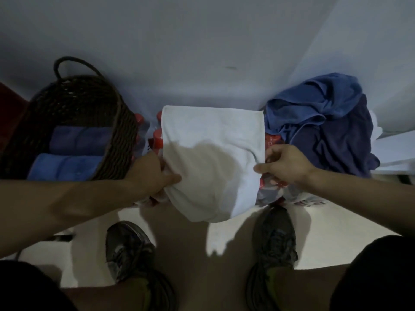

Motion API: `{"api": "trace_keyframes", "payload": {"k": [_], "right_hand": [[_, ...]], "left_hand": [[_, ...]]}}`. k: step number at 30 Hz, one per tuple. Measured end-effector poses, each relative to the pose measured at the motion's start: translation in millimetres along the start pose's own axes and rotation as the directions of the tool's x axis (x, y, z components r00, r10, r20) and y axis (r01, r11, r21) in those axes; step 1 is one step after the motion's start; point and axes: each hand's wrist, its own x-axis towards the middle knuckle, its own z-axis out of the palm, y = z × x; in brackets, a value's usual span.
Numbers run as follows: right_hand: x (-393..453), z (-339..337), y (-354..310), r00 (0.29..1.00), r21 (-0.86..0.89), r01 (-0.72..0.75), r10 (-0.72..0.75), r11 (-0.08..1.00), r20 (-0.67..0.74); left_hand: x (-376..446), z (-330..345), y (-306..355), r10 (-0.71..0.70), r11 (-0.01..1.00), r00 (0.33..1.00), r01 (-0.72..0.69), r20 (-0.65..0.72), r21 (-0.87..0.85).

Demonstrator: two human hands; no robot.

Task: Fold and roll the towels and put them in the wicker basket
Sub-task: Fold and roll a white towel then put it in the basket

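While both hands (152, 173) (285, 164) pinch white towel (213, 140), arms outstretched

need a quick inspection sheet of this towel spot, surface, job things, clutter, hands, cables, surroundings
surface: pale floor, partly in shadow
job's things: white towel spread over bottles; wicker basket at left holds two rolled blue towels; unfolded blue towels heaped at right
clutter: red-capped bottles under the white towel
grippers: left hand and right hand pinch the white towel's side edges
cables: nothing seen
surroundings: light wall; the person's shoes below
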Motion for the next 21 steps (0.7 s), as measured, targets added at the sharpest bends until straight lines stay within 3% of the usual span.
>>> {"api": "trace_keyframes", "payload": {"k": [5, 12, 15, 17, 21], "right_hand": [[-1.7, -8.2, -1.6, 0.999, 0.196, -0.016, 0.009, 0.981, 0.033], [-3.8, -13.3, -2.4, 0.994, 0.338, 0.058, -0.086, 0.939, 0.067], [-6.7, -14.1, -0.2, 0.987, 0.247, 0.077, -0.109, 0.966, 0.118], [-7.3, -13.7, 1.6, 0.98, 0.121, 0.123, -0.14, 0.985, 0.141], [-5.7, -12.5, 1.3, 0.983, -0.138, 0.184, -0.184, 0.973, 0.013]], "left_hand": [[-0.4, -3.3, -3.0, -0.011, 1.0, 0.999, 0.01, 0.033, 0.029], [-2.6, -4.1, 2.2, -0.094, 0.949, 0.993, 0.067, -0.072, -0.307], [0.2, -13.3, -0.6, -0.144, 0.919, 0.98, 0.08, -0.141, -0.385], [2.5, -16.4, -4.3, -0.119, 0.953, 0.975, 0.059, -0.187, -0.298], [7.1, -18.2, -11.5, -0.041, 0.994, 0.961, 0.013, -0.273, -0.105]]}}
